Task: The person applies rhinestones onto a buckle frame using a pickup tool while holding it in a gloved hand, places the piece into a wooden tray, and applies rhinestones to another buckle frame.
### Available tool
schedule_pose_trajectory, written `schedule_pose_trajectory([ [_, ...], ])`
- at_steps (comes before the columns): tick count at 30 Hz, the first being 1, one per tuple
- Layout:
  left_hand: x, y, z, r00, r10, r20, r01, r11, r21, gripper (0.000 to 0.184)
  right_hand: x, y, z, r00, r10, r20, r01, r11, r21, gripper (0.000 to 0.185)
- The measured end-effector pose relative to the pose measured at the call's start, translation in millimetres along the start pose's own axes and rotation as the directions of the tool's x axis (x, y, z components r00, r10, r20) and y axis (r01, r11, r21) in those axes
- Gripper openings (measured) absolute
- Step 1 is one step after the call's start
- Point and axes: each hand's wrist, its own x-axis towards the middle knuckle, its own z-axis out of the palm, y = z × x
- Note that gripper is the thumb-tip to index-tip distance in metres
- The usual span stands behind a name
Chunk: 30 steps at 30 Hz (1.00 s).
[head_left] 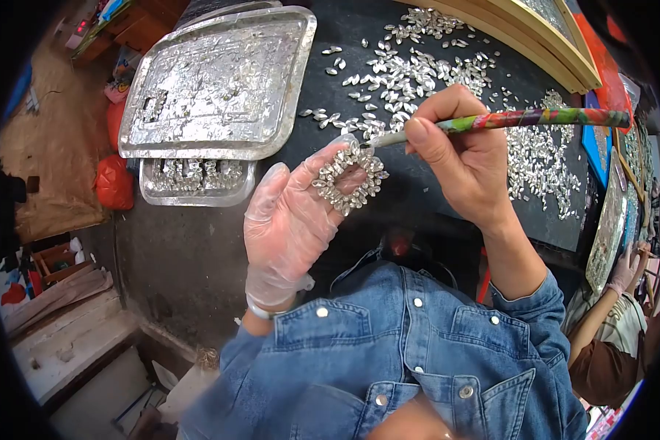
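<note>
Denim shirt [411, 337] — crystal-studded ring [330, 180] on left hand [290, 227] — distant print [614, 321] unreadable

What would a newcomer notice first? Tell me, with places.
Probably the glittering ring of stones resting on the gloved left hand, with a colourful stick in the bare right hand at its edge. Beyond, loose sparkling stones lie scattered across a black tabletop; a silvery tray sits at upper left.
</note>
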Motion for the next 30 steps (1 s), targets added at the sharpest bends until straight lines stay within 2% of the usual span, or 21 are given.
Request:
schedule_pose_trajectory([
  [4, -0.2, 0.0, -1.5, 1.0, -0.007, -0.004, 0.007, 1.0, 0.005, 0.061, -1.5, 0.6, 0.4, 1.0, 0.016, 0.027, -0.015, 1.0, -0.019, 0.008],
  [9, 0.0, -0.7, -2.6, 1.0, 0.0, 0.025, 0.0, 1.0, -0.003, 0.061, 0.9, 3.5, -1.6, 0.999, -0.039, 0.024, 0.039, 0.999, -0.019, 0.008],
  [14, -0.3, -1.9, -5.2, 1.0, 0.02, 0.024, -0.017, 0.995, -0.095, 0.067, 7.1, 6.7, -11.9, 0.991, 0.021, -0.129, -0.028, 0.998, -0.051, 0.009],
  [19, -0.5, 0.1, -0.5, 1.0, -0.01, 0.017, 0.01, 1.0, 0.001, 0.061, 7.9, 15.1, -13.9, 0.996, -0.022, -0.088, 0.001, 0.973, -0.23, 0.008],
  [23, -1.3, -0.8, 3.3, 0.997, 0.015, -0.079, -0.013, 0.999, 0.029, 0.061, 7.8, 7.2, -13.3, 0.994, 0.109, 0.005, -0.101, 0.934, -0.343, 0.01],
  [30, -1.5, 0.3, -1.7, 1.0, 0.0, -0.022, 0.0, 1.0, -0.017, 0.061, 8.1, 6.9, -12.5, 0.995, 0.096, 0.006, -0.086, 0.918, -0.387, 0.01],
])
